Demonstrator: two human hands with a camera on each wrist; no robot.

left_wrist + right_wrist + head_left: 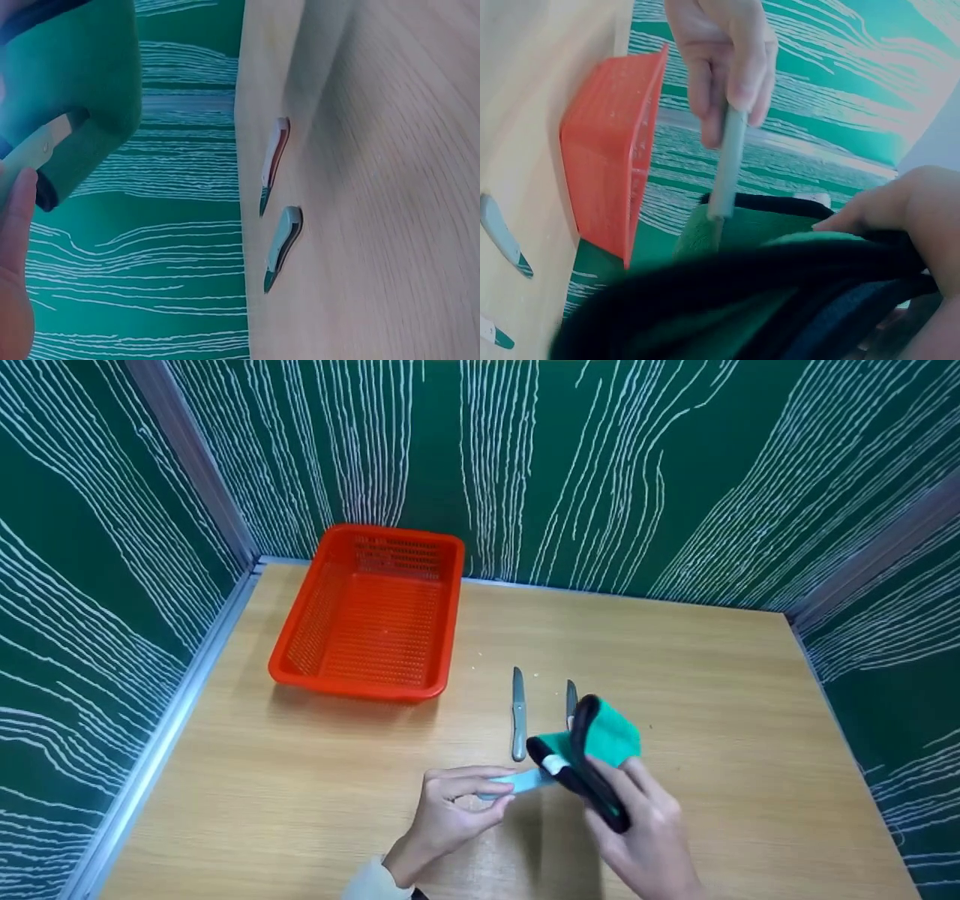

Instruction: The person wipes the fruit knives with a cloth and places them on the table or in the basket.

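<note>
Green cloth [615, 735] gripped by right hand [649, 825] covers blade end of knife [529, 781], left hand [459, 808] pinching handle, likely keeping fingers clear, two knives [519, 720] beyond fingertips.

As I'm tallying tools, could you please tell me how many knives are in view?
3: one knife lies on the table; a second knife lies right of it, partly behind the green cloth in the head view; the left hand holds the third knife.

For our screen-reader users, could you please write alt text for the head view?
A person's left hand holds a pale-blue-handled knife; their right hand holds a green, black-edged cloth that hides its blade. Two more knives and a red basket are on the table beyond.
</note>
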